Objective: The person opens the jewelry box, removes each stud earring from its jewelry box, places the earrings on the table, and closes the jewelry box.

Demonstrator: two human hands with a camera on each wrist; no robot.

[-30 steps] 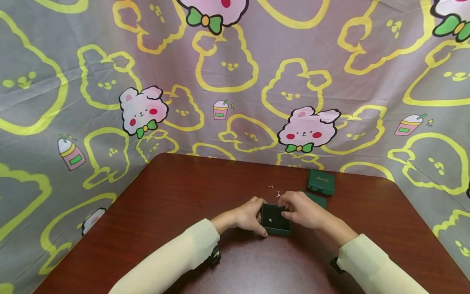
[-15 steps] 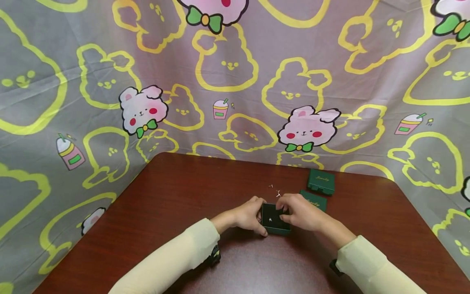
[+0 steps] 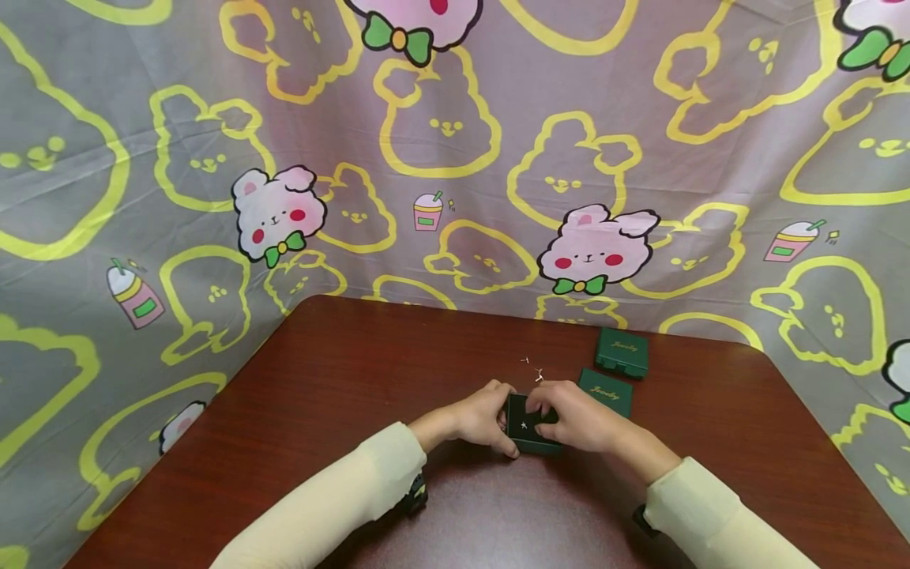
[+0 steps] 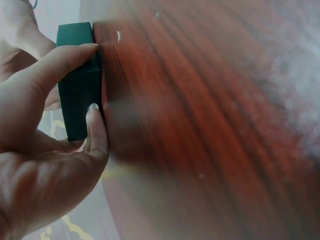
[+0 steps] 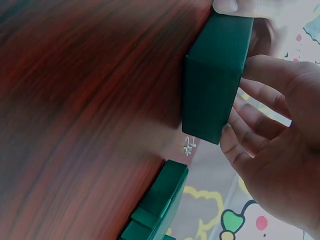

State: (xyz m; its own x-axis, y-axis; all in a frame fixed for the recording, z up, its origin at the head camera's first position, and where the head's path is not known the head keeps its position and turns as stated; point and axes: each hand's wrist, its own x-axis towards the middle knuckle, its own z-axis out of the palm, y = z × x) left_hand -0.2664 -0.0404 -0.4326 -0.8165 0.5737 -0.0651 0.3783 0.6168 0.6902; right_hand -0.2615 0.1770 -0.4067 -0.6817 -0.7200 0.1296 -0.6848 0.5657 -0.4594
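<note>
An open green jewelry box (image 3: pixel 542 447) with a dark insert stands on the table. My left hand (image 3: pixel 479 417) grips it from the left side; in the left wrist view its fingers (image 4: pixel 97 125) lie along the box's outer wall. A small star-shaped silver piece (image 3: pixel 524 425) sits on the insert. My right hand (image 3: pixel 576 419) hovers over the box's right part, with thumb and fingers bent and a gap between them. In the right wrist view its fingertips pass behind the box wall (image 5: pixel 210 95) and are hidden.
Behind the right hand lies a green lid (image 3: pixel 607 390) with gold lettering. Farther back is a closed green jewelry box (image 3: pixel 622 352). Several tiny silver pieces (image 3: pixel 539 378) lie on the brown table (image 3: pixel 355 371) behind the open box. A patterned cloth (image 3: pixel 455 158) hangs beyond the table.
My right hand has shifted left and slightly nearer to me, farther over the box, uncovering more of the lid behind it. The left hand and the box have stayed in place.
</note>
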